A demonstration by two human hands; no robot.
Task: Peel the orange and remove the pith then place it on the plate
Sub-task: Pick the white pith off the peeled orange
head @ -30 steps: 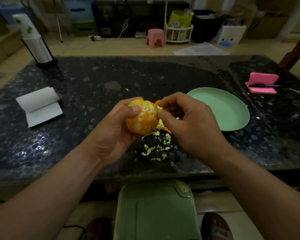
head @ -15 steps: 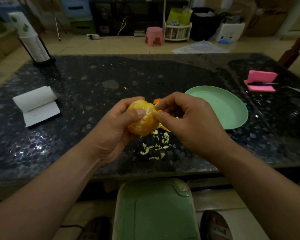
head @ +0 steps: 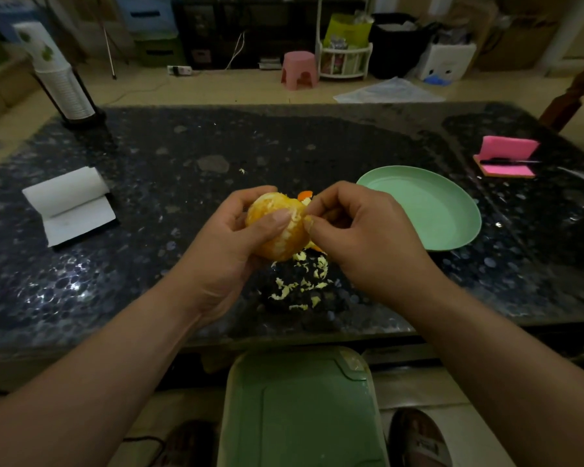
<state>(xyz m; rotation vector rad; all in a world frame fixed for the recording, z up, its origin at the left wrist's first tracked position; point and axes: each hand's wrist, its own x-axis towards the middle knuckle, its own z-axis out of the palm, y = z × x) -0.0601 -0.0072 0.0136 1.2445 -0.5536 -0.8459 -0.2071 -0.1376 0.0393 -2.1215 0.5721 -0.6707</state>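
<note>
A peeled orange [head: 279, 235] with pale pith streaks is held above the dark speckled table [head: 284, 153]. My left hand [head: 228, 251] grips it from the left, thumb across its front. My right hand [head: 361, 237] has thumb and forefinger pinched together at the orange's right side, on a strand of pith. Pale pith scraps [head: 300, 284] lie on the table under my hands. A bit of orange peel [head: 304, 195] shows behind the fruit. The light green plate [head: 429, 207] sits to the right, with nothing on it.
A folded white tissue [head: 70, 205] lies at the left. A stack of paper cups [head: 59, 75] stands at the back left corner. A pink notepad with a pen [head: 506, 158] is at the right. A green bin lid [head: 300, 409] sits below the table's front edge.
The orange has been turned a little in my left hand. My right hand's fingertips have shifted slightly on its right side, still pinching at the pith.
</note>
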